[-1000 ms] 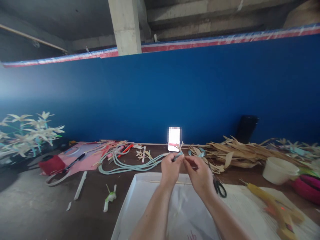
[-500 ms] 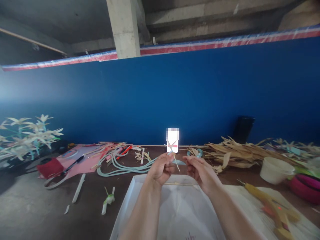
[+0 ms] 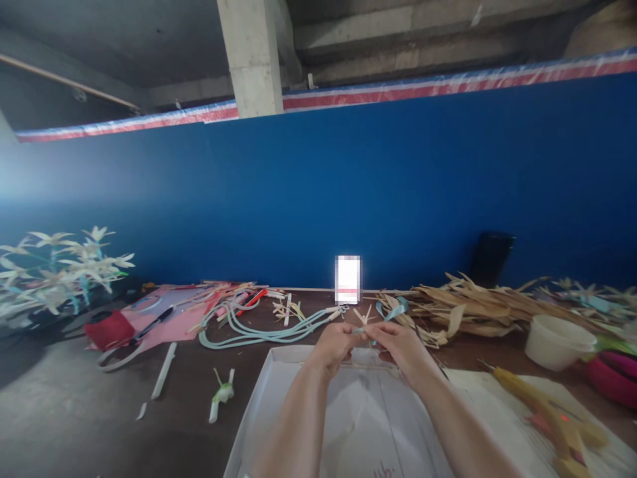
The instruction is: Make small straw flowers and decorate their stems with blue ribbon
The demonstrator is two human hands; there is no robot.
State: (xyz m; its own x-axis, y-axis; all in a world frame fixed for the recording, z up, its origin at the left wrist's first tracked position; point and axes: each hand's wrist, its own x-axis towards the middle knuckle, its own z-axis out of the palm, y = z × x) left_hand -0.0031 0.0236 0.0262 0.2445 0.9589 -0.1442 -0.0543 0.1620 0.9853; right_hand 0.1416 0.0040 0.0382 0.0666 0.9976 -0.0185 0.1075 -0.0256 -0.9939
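Note:
My left hand (image 3: 334,345) and my right hand (image 3: 398,344) meet above the far edge of a white tray (image 3: 259,411). Together they pinch a small straw flower (image 3: 363,317) with pale pointed petals on a thin stem wrapped in light blue. The petals stick up just above my fingertips. A thin wooden stick (image 3: 328,364) lies along the tray's far rim under my hands.
Behind my hands stand a lit phone (image 3: 347,279) and a pile of dried leaves (image 3: 478,307). Light blue cords (image 3: 249,328) and pink paper (image 3: 164,315) lie at the left, finished pale flowers (image 3: 60,265) far left. A white cup (image 3: 557,340) and a yellow glue gun (image 3: 547,415) sit right.
My hands have come back together and dropped lower toward the tray's edge. The flower is now held by both hands, not by the left alone.

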